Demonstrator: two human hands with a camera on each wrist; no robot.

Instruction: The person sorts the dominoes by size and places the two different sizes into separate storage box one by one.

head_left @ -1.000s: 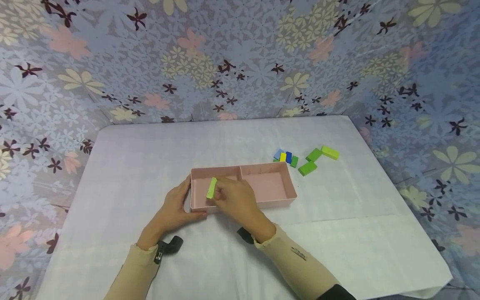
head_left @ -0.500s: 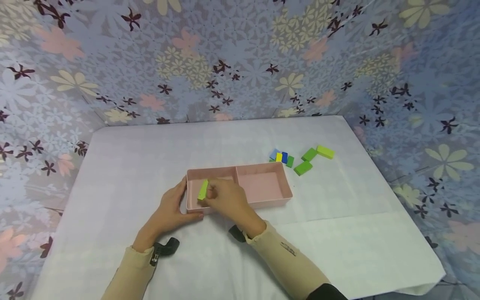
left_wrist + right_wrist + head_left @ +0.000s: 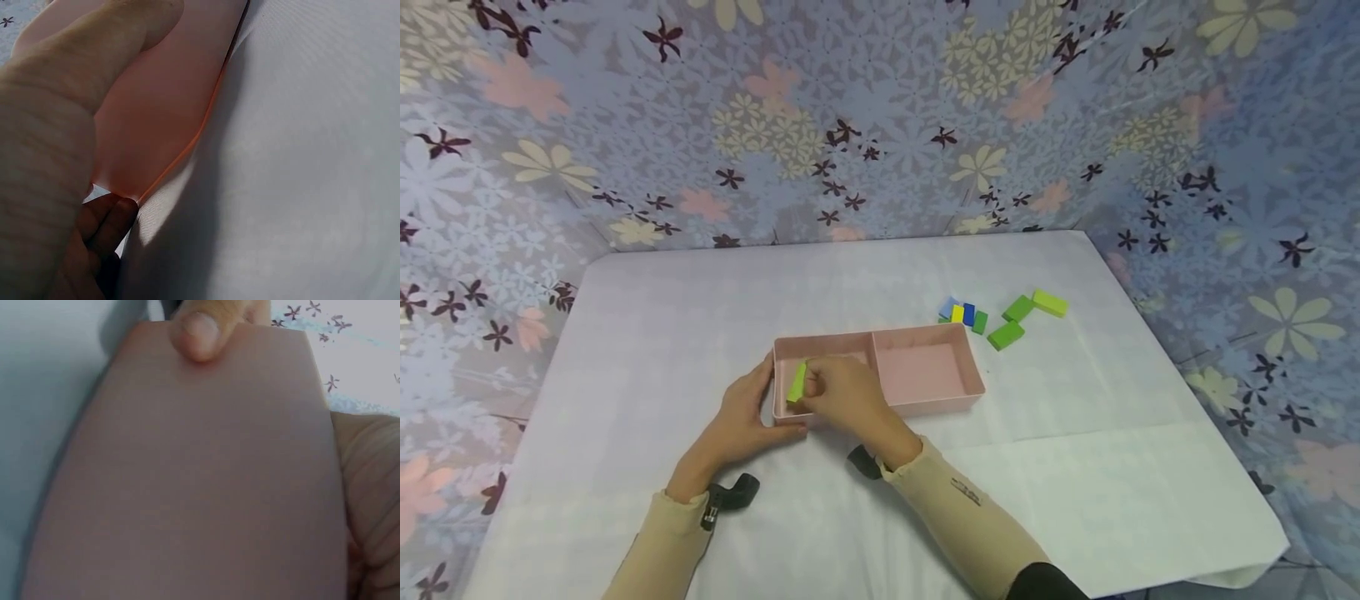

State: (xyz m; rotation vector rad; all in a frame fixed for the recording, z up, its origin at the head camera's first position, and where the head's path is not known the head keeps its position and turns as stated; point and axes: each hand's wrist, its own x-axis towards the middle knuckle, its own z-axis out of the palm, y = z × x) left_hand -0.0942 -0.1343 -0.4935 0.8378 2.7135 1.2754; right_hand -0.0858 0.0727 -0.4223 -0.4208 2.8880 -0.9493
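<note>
Here's the right hand (image 3: 846,392) over the near-left part of the pink box (image 3: 928,409), its grip pinching a lime-green block (image 3: 797,383) between thumb and fingers. That block is inside the left compartment (image 3: 835,343), held up on edge at a slight lean close to the left end; whether it touches the floor, I can't tell. And the left hand (image 3: 745,417) has the box's left end firmly in its grip, thumb pressed to the near wall, fingers wrapped round the end. So how far along are we? Early days, I'd judge: one block is within the box walls but not yet released, and the hand hides much of that compartment, so anything beneath it can't be counted. Past the divider (image 3: 875,350), the floor of the right compartment (image 3: 921,371) shows plainly. Out on the white-covered desk (image 3: 685,308), plenty remains outside: just behind the box's far right corner sit a light blue block (image 3: 950,307), a yellow block (image 3: 957,314), a dark blue block (image 3: 969,314) and a dark green block (image 3: 980,322), while farther right lie two mid-green blocks (image 3: 1018,308) and another lime block (image 3: 1049,303), none with a hand near it.
</note>
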